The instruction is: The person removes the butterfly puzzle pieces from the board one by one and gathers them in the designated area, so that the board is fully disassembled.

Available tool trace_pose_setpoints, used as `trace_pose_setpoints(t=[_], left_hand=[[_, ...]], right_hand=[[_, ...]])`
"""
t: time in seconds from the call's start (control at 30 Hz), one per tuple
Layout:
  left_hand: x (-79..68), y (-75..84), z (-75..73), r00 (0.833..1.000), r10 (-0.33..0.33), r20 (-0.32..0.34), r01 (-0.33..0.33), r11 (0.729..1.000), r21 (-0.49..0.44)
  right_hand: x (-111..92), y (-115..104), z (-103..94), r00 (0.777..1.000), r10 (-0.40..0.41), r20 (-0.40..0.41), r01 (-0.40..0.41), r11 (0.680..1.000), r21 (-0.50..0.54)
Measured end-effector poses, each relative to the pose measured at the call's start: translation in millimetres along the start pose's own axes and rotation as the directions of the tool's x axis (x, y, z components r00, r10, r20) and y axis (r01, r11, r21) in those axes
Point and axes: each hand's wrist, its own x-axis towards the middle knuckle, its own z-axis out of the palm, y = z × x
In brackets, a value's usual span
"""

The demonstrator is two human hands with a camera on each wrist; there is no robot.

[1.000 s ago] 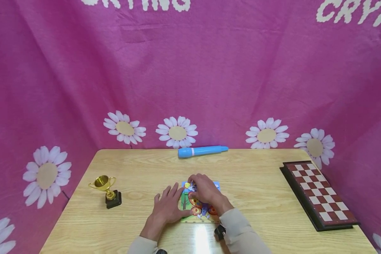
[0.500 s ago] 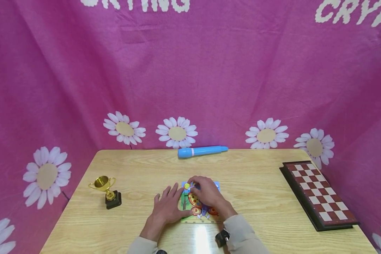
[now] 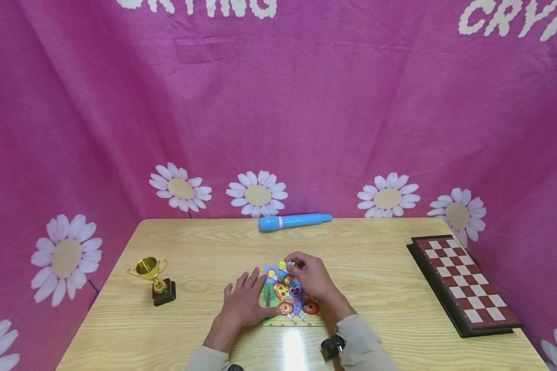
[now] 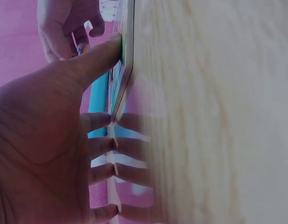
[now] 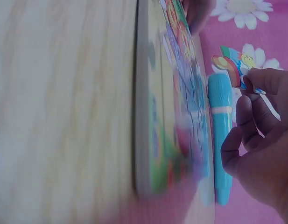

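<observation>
A butterfly jigsaw board lies flat on the wooden table. At its left edge my left hand is spread, fingers straight with their tips on the tabletop. The left thumb rests on the board's face near its lower left. Over the upper part of the board, my right hand pinches a puzzle piece between thumb and index finger. Yellow, blue, green and orange printing shows on that piece, held up off the board. The butterfly's purple body is uncovered; the right hand hides the board's upper right.
A blue toy microphone lies at the table's back edge. To the left stands a small gold trophy cup on a black base. A red-and-white chessboard lies along the right side. A pink daisy-print cloth hangs behind.
My right hand has come up and slightly right, lifting the puzzle piece from the board. More of the butterfly shows beneath it. The left hand has stayed in place.
</observation>
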Motion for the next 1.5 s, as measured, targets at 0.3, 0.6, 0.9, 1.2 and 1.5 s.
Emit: trace_pose_setpoints(t=[0.3, 0.6, 0.9, 1.2, 1.5], left_hand=[[-0.5, 1.0, -1.7, 1.0, 0.002, -0.001, -0.002, 1.0, -0.003], [-2.9, 1.1, -0.5, 1.0, -0.004, 0.007, 0.004, 1.0, -0.008], [-3.2, 0.7, -2.5, 1.0, 0.01, 0.001, -0.01, 1.0, -0.016], [-2.6, 0.5, -3.6, 1.0, 0.005, 0.009, -0.005, 1.0, -0.007], [-1.5, 0.7, -1.5, 1.0, 0.004, 0.012, -0.004, 1.0, -0.013]], right_hand=[[-3, 17, -22.4, 0.998, 0.038, -0.044, -0.039, 0.999, -0.013], [-11, 35, -39.5, 0.995, 0.084, -0.044, -0.087, 0.995, -0.058], [-12, 52, -59.6, 0.991, 0.128, -0.045, -0.131, 0.988, -0.076], [-11, 62, -69.7, 0.987, 0.15, -0.052, -0.159, 0.959, -0.235], [-12, 65, -76.8, 0.984, 0.173, -0.038, -0.177, 0.939, -0.295]])
